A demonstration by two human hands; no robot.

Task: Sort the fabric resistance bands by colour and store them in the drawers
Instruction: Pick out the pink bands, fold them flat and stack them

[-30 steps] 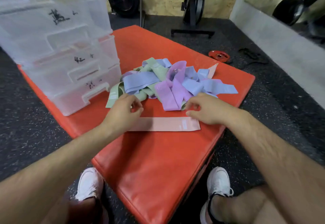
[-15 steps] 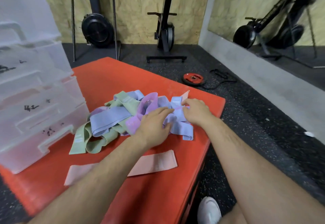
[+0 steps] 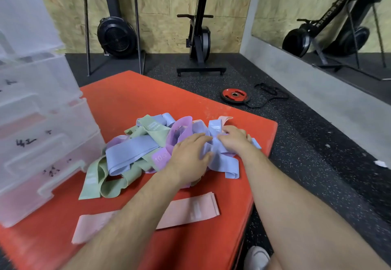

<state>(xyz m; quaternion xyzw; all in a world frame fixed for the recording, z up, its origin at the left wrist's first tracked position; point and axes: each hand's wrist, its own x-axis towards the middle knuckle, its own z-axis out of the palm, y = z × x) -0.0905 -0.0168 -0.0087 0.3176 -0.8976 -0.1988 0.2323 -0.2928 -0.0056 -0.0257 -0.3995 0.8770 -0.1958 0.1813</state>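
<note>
A tangled pile of fabric bands (image 3: 146,144) in blue, green and purple lies on the red mat (image 3: 131,98). My left hand (image 3: 189,155) lies on the pile's right side, fingers spread over purple and blue bands. My right hand (image 3: 233,139) lies on a blue band (image 3: 227,164) at the pile's far right, its fingers curled into the fabric near a pink band end (image 3: 225,119). One pink band (image 3: 190,211) lies flat on the mat nearer to me, partly hidden by my left forearm. The clear plastic drawer unit (image 3: 42,125) stands on the left, its drawers closed.
A red weight plate (image 3: 234,96) and a black strap lie on the dark gym floor beyond the mat. Exercise machines stand against the wooden back wall. A mirror and grey ledge run along the right. My white shoe (image 3: 257,258) shows below the mat's edge.
Both hands left the flat pink band and moved up into the pile. The view has tilted upward, and since half a second ago the hands have barely shifted.
</note>
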